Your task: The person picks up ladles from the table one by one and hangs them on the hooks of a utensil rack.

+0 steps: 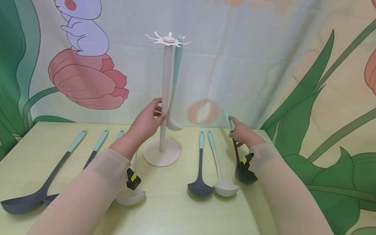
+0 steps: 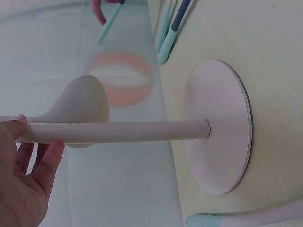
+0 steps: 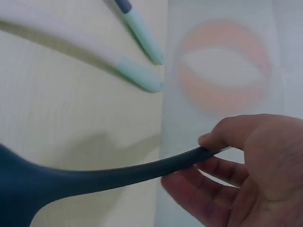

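My left hand (image 1: 148,120) grips the pole of a pale pink utensil stand (image 1: 165,81), thumb and fingers around it. From one hook of the stand's top ring hangs a white ladle (image 1: 175,124) with a mint handle, its bowl beside the pole. Over at the right, my right hand (image 1: 242,132) pinches a dark ladle (image 3: 118,178) near where its mint handle meets the dark shaft. That ladle leans with its handle up and bowl down; whether the bowl touches the table cannot be told. The stand's round base (image 2: 220,161) sits flat on the table.
A dark ladle (image 1: 200,187) and a white ladle (image 1: 225,188) lie side by side right of the stand. More ladles lie at the left, including a large dark one (image 1: 23,205) and a white one (image 1: 132,197), partly behind my left sleeve. A printed curtain (image 1: 235,65) hangs behind the table.
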`<state>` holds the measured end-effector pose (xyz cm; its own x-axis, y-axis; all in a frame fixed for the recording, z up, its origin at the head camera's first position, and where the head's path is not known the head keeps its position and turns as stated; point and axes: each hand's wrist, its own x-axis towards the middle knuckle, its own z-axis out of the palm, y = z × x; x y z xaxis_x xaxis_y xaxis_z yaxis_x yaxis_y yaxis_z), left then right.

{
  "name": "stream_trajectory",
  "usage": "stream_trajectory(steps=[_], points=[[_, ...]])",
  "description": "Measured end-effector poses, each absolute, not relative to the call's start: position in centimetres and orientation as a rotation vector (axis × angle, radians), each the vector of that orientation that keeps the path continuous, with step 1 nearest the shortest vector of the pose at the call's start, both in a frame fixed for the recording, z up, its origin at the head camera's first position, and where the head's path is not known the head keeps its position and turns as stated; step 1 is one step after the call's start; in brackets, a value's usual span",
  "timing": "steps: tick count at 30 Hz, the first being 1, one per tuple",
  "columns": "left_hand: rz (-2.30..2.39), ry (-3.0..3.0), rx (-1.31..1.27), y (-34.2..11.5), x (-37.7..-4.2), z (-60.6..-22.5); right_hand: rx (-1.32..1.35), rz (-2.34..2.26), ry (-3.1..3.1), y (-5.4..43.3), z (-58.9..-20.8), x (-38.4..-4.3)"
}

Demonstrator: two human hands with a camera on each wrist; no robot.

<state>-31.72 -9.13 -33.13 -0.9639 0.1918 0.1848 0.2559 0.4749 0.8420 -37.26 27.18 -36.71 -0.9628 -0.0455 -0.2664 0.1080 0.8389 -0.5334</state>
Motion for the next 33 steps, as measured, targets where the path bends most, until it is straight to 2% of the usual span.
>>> stream_trajectory(steps=[21, 33], points=[[-1.484, -2.640, -0.400, -9.0, -31.6, -33.1, -0.150, -0.950, 3.125, 22.4, -30.4, -36.0], [-1.489, -2.641, -0.409, -8.9, -31.6, -33.2, -0.328, -1.134, 3.181, 19.0, -27.1, -33.6]])
